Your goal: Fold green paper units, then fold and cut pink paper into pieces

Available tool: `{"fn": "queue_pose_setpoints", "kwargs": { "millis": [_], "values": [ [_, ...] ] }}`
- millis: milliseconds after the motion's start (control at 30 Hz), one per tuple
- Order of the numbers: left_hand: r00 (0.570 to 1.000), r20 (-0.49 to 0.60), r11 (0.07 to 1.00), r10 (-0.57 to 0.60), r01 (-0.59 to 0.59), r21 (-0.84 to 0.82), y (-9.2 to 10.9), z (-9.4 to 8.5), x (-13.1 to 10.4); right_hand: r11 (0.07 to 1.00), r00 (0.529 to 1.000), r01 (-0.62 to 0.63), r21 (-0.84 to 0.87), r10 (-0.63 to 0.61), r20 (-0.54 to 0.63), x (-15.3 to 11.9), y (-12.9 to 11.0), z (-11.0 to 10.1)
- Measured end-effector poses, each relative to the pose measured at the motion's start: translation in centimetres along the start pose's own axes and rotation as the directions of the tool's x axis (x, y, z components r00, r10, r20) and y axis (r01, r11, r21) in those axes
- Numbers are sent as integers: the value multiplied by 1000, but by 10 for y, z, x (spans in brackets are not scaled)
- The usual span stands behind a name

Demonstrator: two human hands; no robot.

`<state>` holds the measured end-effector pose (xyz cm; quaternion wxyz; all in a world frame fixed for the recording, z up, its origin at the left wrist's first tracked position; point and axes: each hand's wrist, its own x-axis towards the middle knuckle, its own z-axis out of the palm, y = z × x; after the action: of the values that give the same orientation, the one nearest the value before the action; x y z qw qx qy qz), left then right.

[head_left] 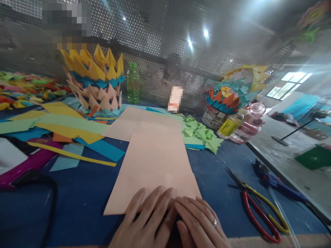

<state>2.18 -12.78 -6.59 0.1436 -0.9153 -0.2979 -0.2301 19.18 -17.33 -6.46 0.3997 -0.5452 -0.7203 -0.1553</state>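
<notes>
A pale peach sheet of paper [155, 158] lies on the blue tabletop, its near edge under both hands. My left hand [151, 217] rests on that edge with its fingers spread and stretched out. Against it on the right, my right hand [200, 222], with a ring on one finger, lies with its fingers extended along the same edge. The fingertips of the two hands meet near the middle. Another peach sheet [121, 122] lies beyond, partly covered by the near one. What is under the palms is hidden.
Scissors [243, 186] and a blue glue gun [276, 182] lie on the right. Folded green pieces [198, 131], a paper basket [222, 100] and bottles stand beyond. At left are colored strips [69, 125], a purple tool [31, 162] with black cord and a yellow-topped paper basket [95, 82].
</notes>
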Motion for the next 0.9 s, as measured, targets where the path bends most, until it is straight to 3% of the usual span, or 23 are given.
{"fn": "queue_pose_setpoints", "kwargs": {
  "millis": [433,600,733,900],
  "values": [
    [1000,0,1000,14,-14,-6,-3,-5,2,989,982,125,-79,-112,154,12,26,-22],
    [993,18,991,121,-121,61,-11,-8,4,999,977,27,-27,-21,212,27,36,-36],
    [990,-13,987,138,-137,83,-15,-7,7,980,942,-128,-151,168,290,54,77,-47],
    [987,-47,986,151,-147,78,-14,-4,6,892,815,-266,-365,410,410,92,154,-47]
  ]
}}
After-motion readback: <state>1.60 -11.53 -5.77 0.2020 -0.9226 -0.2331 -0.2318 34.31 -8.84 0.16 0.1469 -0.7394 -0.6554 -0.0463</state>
